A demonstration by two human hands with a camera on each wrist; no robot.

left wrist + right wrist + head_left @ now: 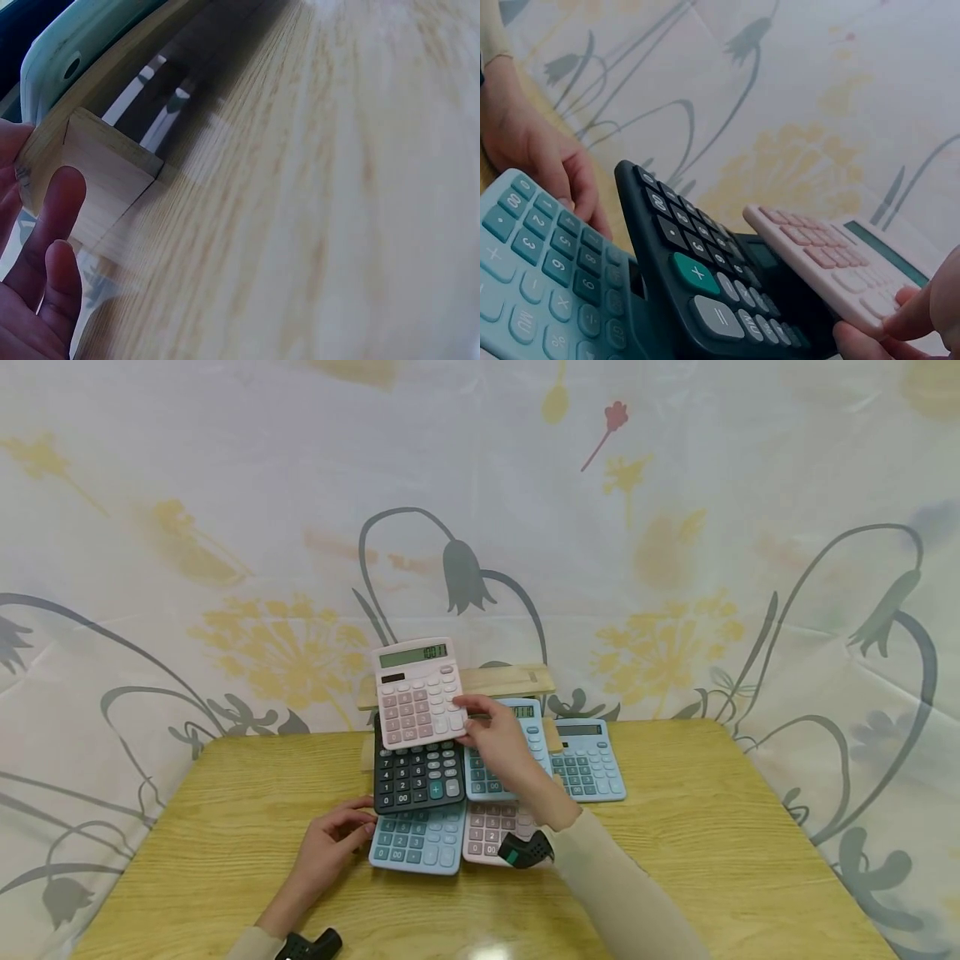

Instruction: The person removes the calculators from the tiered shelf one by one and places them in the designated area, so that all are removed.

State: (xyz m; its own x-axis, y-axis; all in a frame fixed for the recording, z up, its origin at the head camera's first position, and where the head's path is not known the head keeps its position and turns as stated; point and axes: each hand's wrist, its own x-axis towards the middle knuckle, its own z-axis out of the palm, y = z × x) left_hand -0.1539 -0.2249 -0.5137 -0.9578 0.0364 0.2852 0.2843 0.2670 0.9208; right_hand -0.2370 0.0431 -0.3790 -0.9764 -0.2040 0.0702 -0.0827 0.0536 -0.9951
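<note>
- Nearest cam: R sleeve [626, 893], soft beige cloth, 5 o'clock.
- Top pink calc [416, 693]: rounded plastic slab, stack's 11 o'clock; display end & long axis twd 11.
- R hand [498, 739]: thumb + fingers pinch its 4 o'clock edge.
- Black calc [412, 787]: top hidden; contact w/ pink unclear.
- L hand [330, 843]: half-open, fingers loosely bent, touching grainy wood rack [112, 172], 7 o'clock.

The sort of room cannot be told surely: a yellowish wood-grained table [750, 860], lower half, is backed by whitish flower-printed sheeting [480, 443] above.
</note>
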